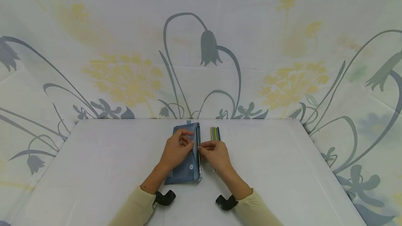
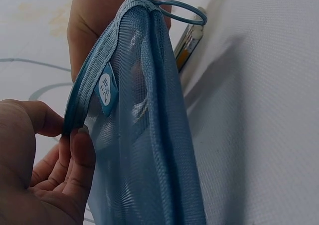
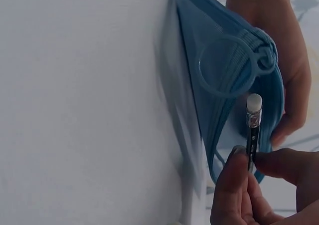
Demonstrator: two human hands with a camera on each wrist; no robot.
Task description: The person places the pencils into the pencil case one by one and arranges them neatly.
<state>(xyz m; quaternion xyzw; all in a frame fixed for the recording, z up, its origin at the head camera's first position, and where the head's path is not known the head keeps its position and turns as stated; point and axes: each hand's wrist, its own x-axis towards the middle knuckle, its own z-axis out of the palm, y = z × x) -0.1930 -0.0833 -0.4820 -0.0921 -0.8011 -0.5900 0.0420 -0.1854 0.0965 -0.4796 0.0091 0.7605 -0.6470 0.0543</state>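
Note:
A blue mesh pencil case (image 1: pixel 183 172) lies lengthwise on the table, its zipped side held apart along the right edge. My left hand (image 1: pixel 176 149) pinches the zipper edge (image 2: pixel 95 68) between thumb and fingers. At the opening, my right hand (image 1: pixel 218 155) grips a dark pencil (image 3: pixel 253 130) with a white eraser and a metal band, its far end hidden by the fingers and the case. A round zipper pull ring (image 3: pixel 225 65) hangs at the case's near end. On the case sits a small tag (image 2: pixel 105 88) with a white oval.
Several pencils (image 1: pixel 215 133) in yellow, green and dark colours lie side by side to the right of the case, partly behind my right hand. The white tabletop (image 1: pixel 119 163) meets a flower-printed cloth (image 1: pixel 141 37) at its back and sides.

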